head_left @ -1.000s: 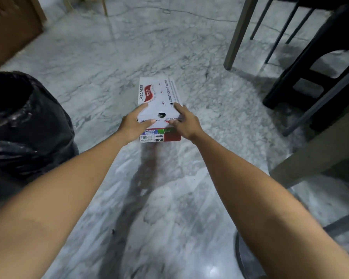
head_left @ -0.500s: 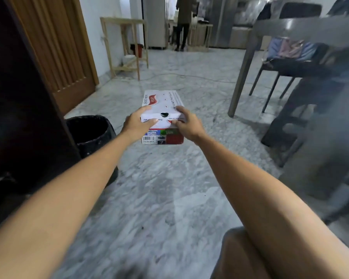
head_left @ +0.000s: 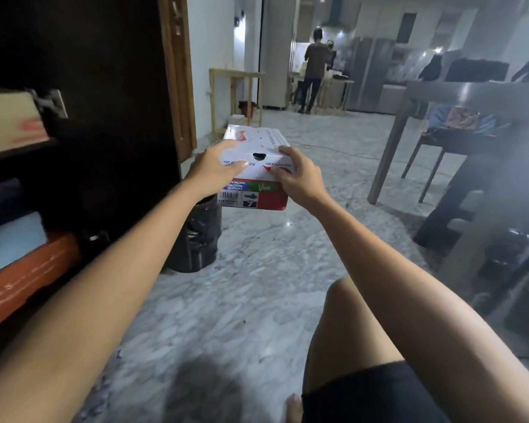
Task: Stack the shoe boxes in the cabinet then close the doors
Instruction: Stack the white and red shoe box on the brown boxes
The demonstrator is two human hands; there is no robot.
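Far left: open cabinet [head_left: 83, 87], dark door swung out, w/ stacked boxes on shelves, white box [head_left: 9, 117] up top, orange box [head_left: 25, 279] lower down. Black bin [head_left: 196, 239] on marble floor [head_left: 242, 300] beside the door. Left hand [head_left: 216, 170] grips shoe box [head_left: 254, 175] at near-left corner, fingers curled over lid, thumb on the lid's front edge. Box is held in the air over the floor, right of cabinet, level. Right hand [head_left: 297, 178] grips near-right corner, fingers curled on the lid. Grey table [head_left: 471, 96] far right; a person [head_left: 313, 68] stands in the bkgd.
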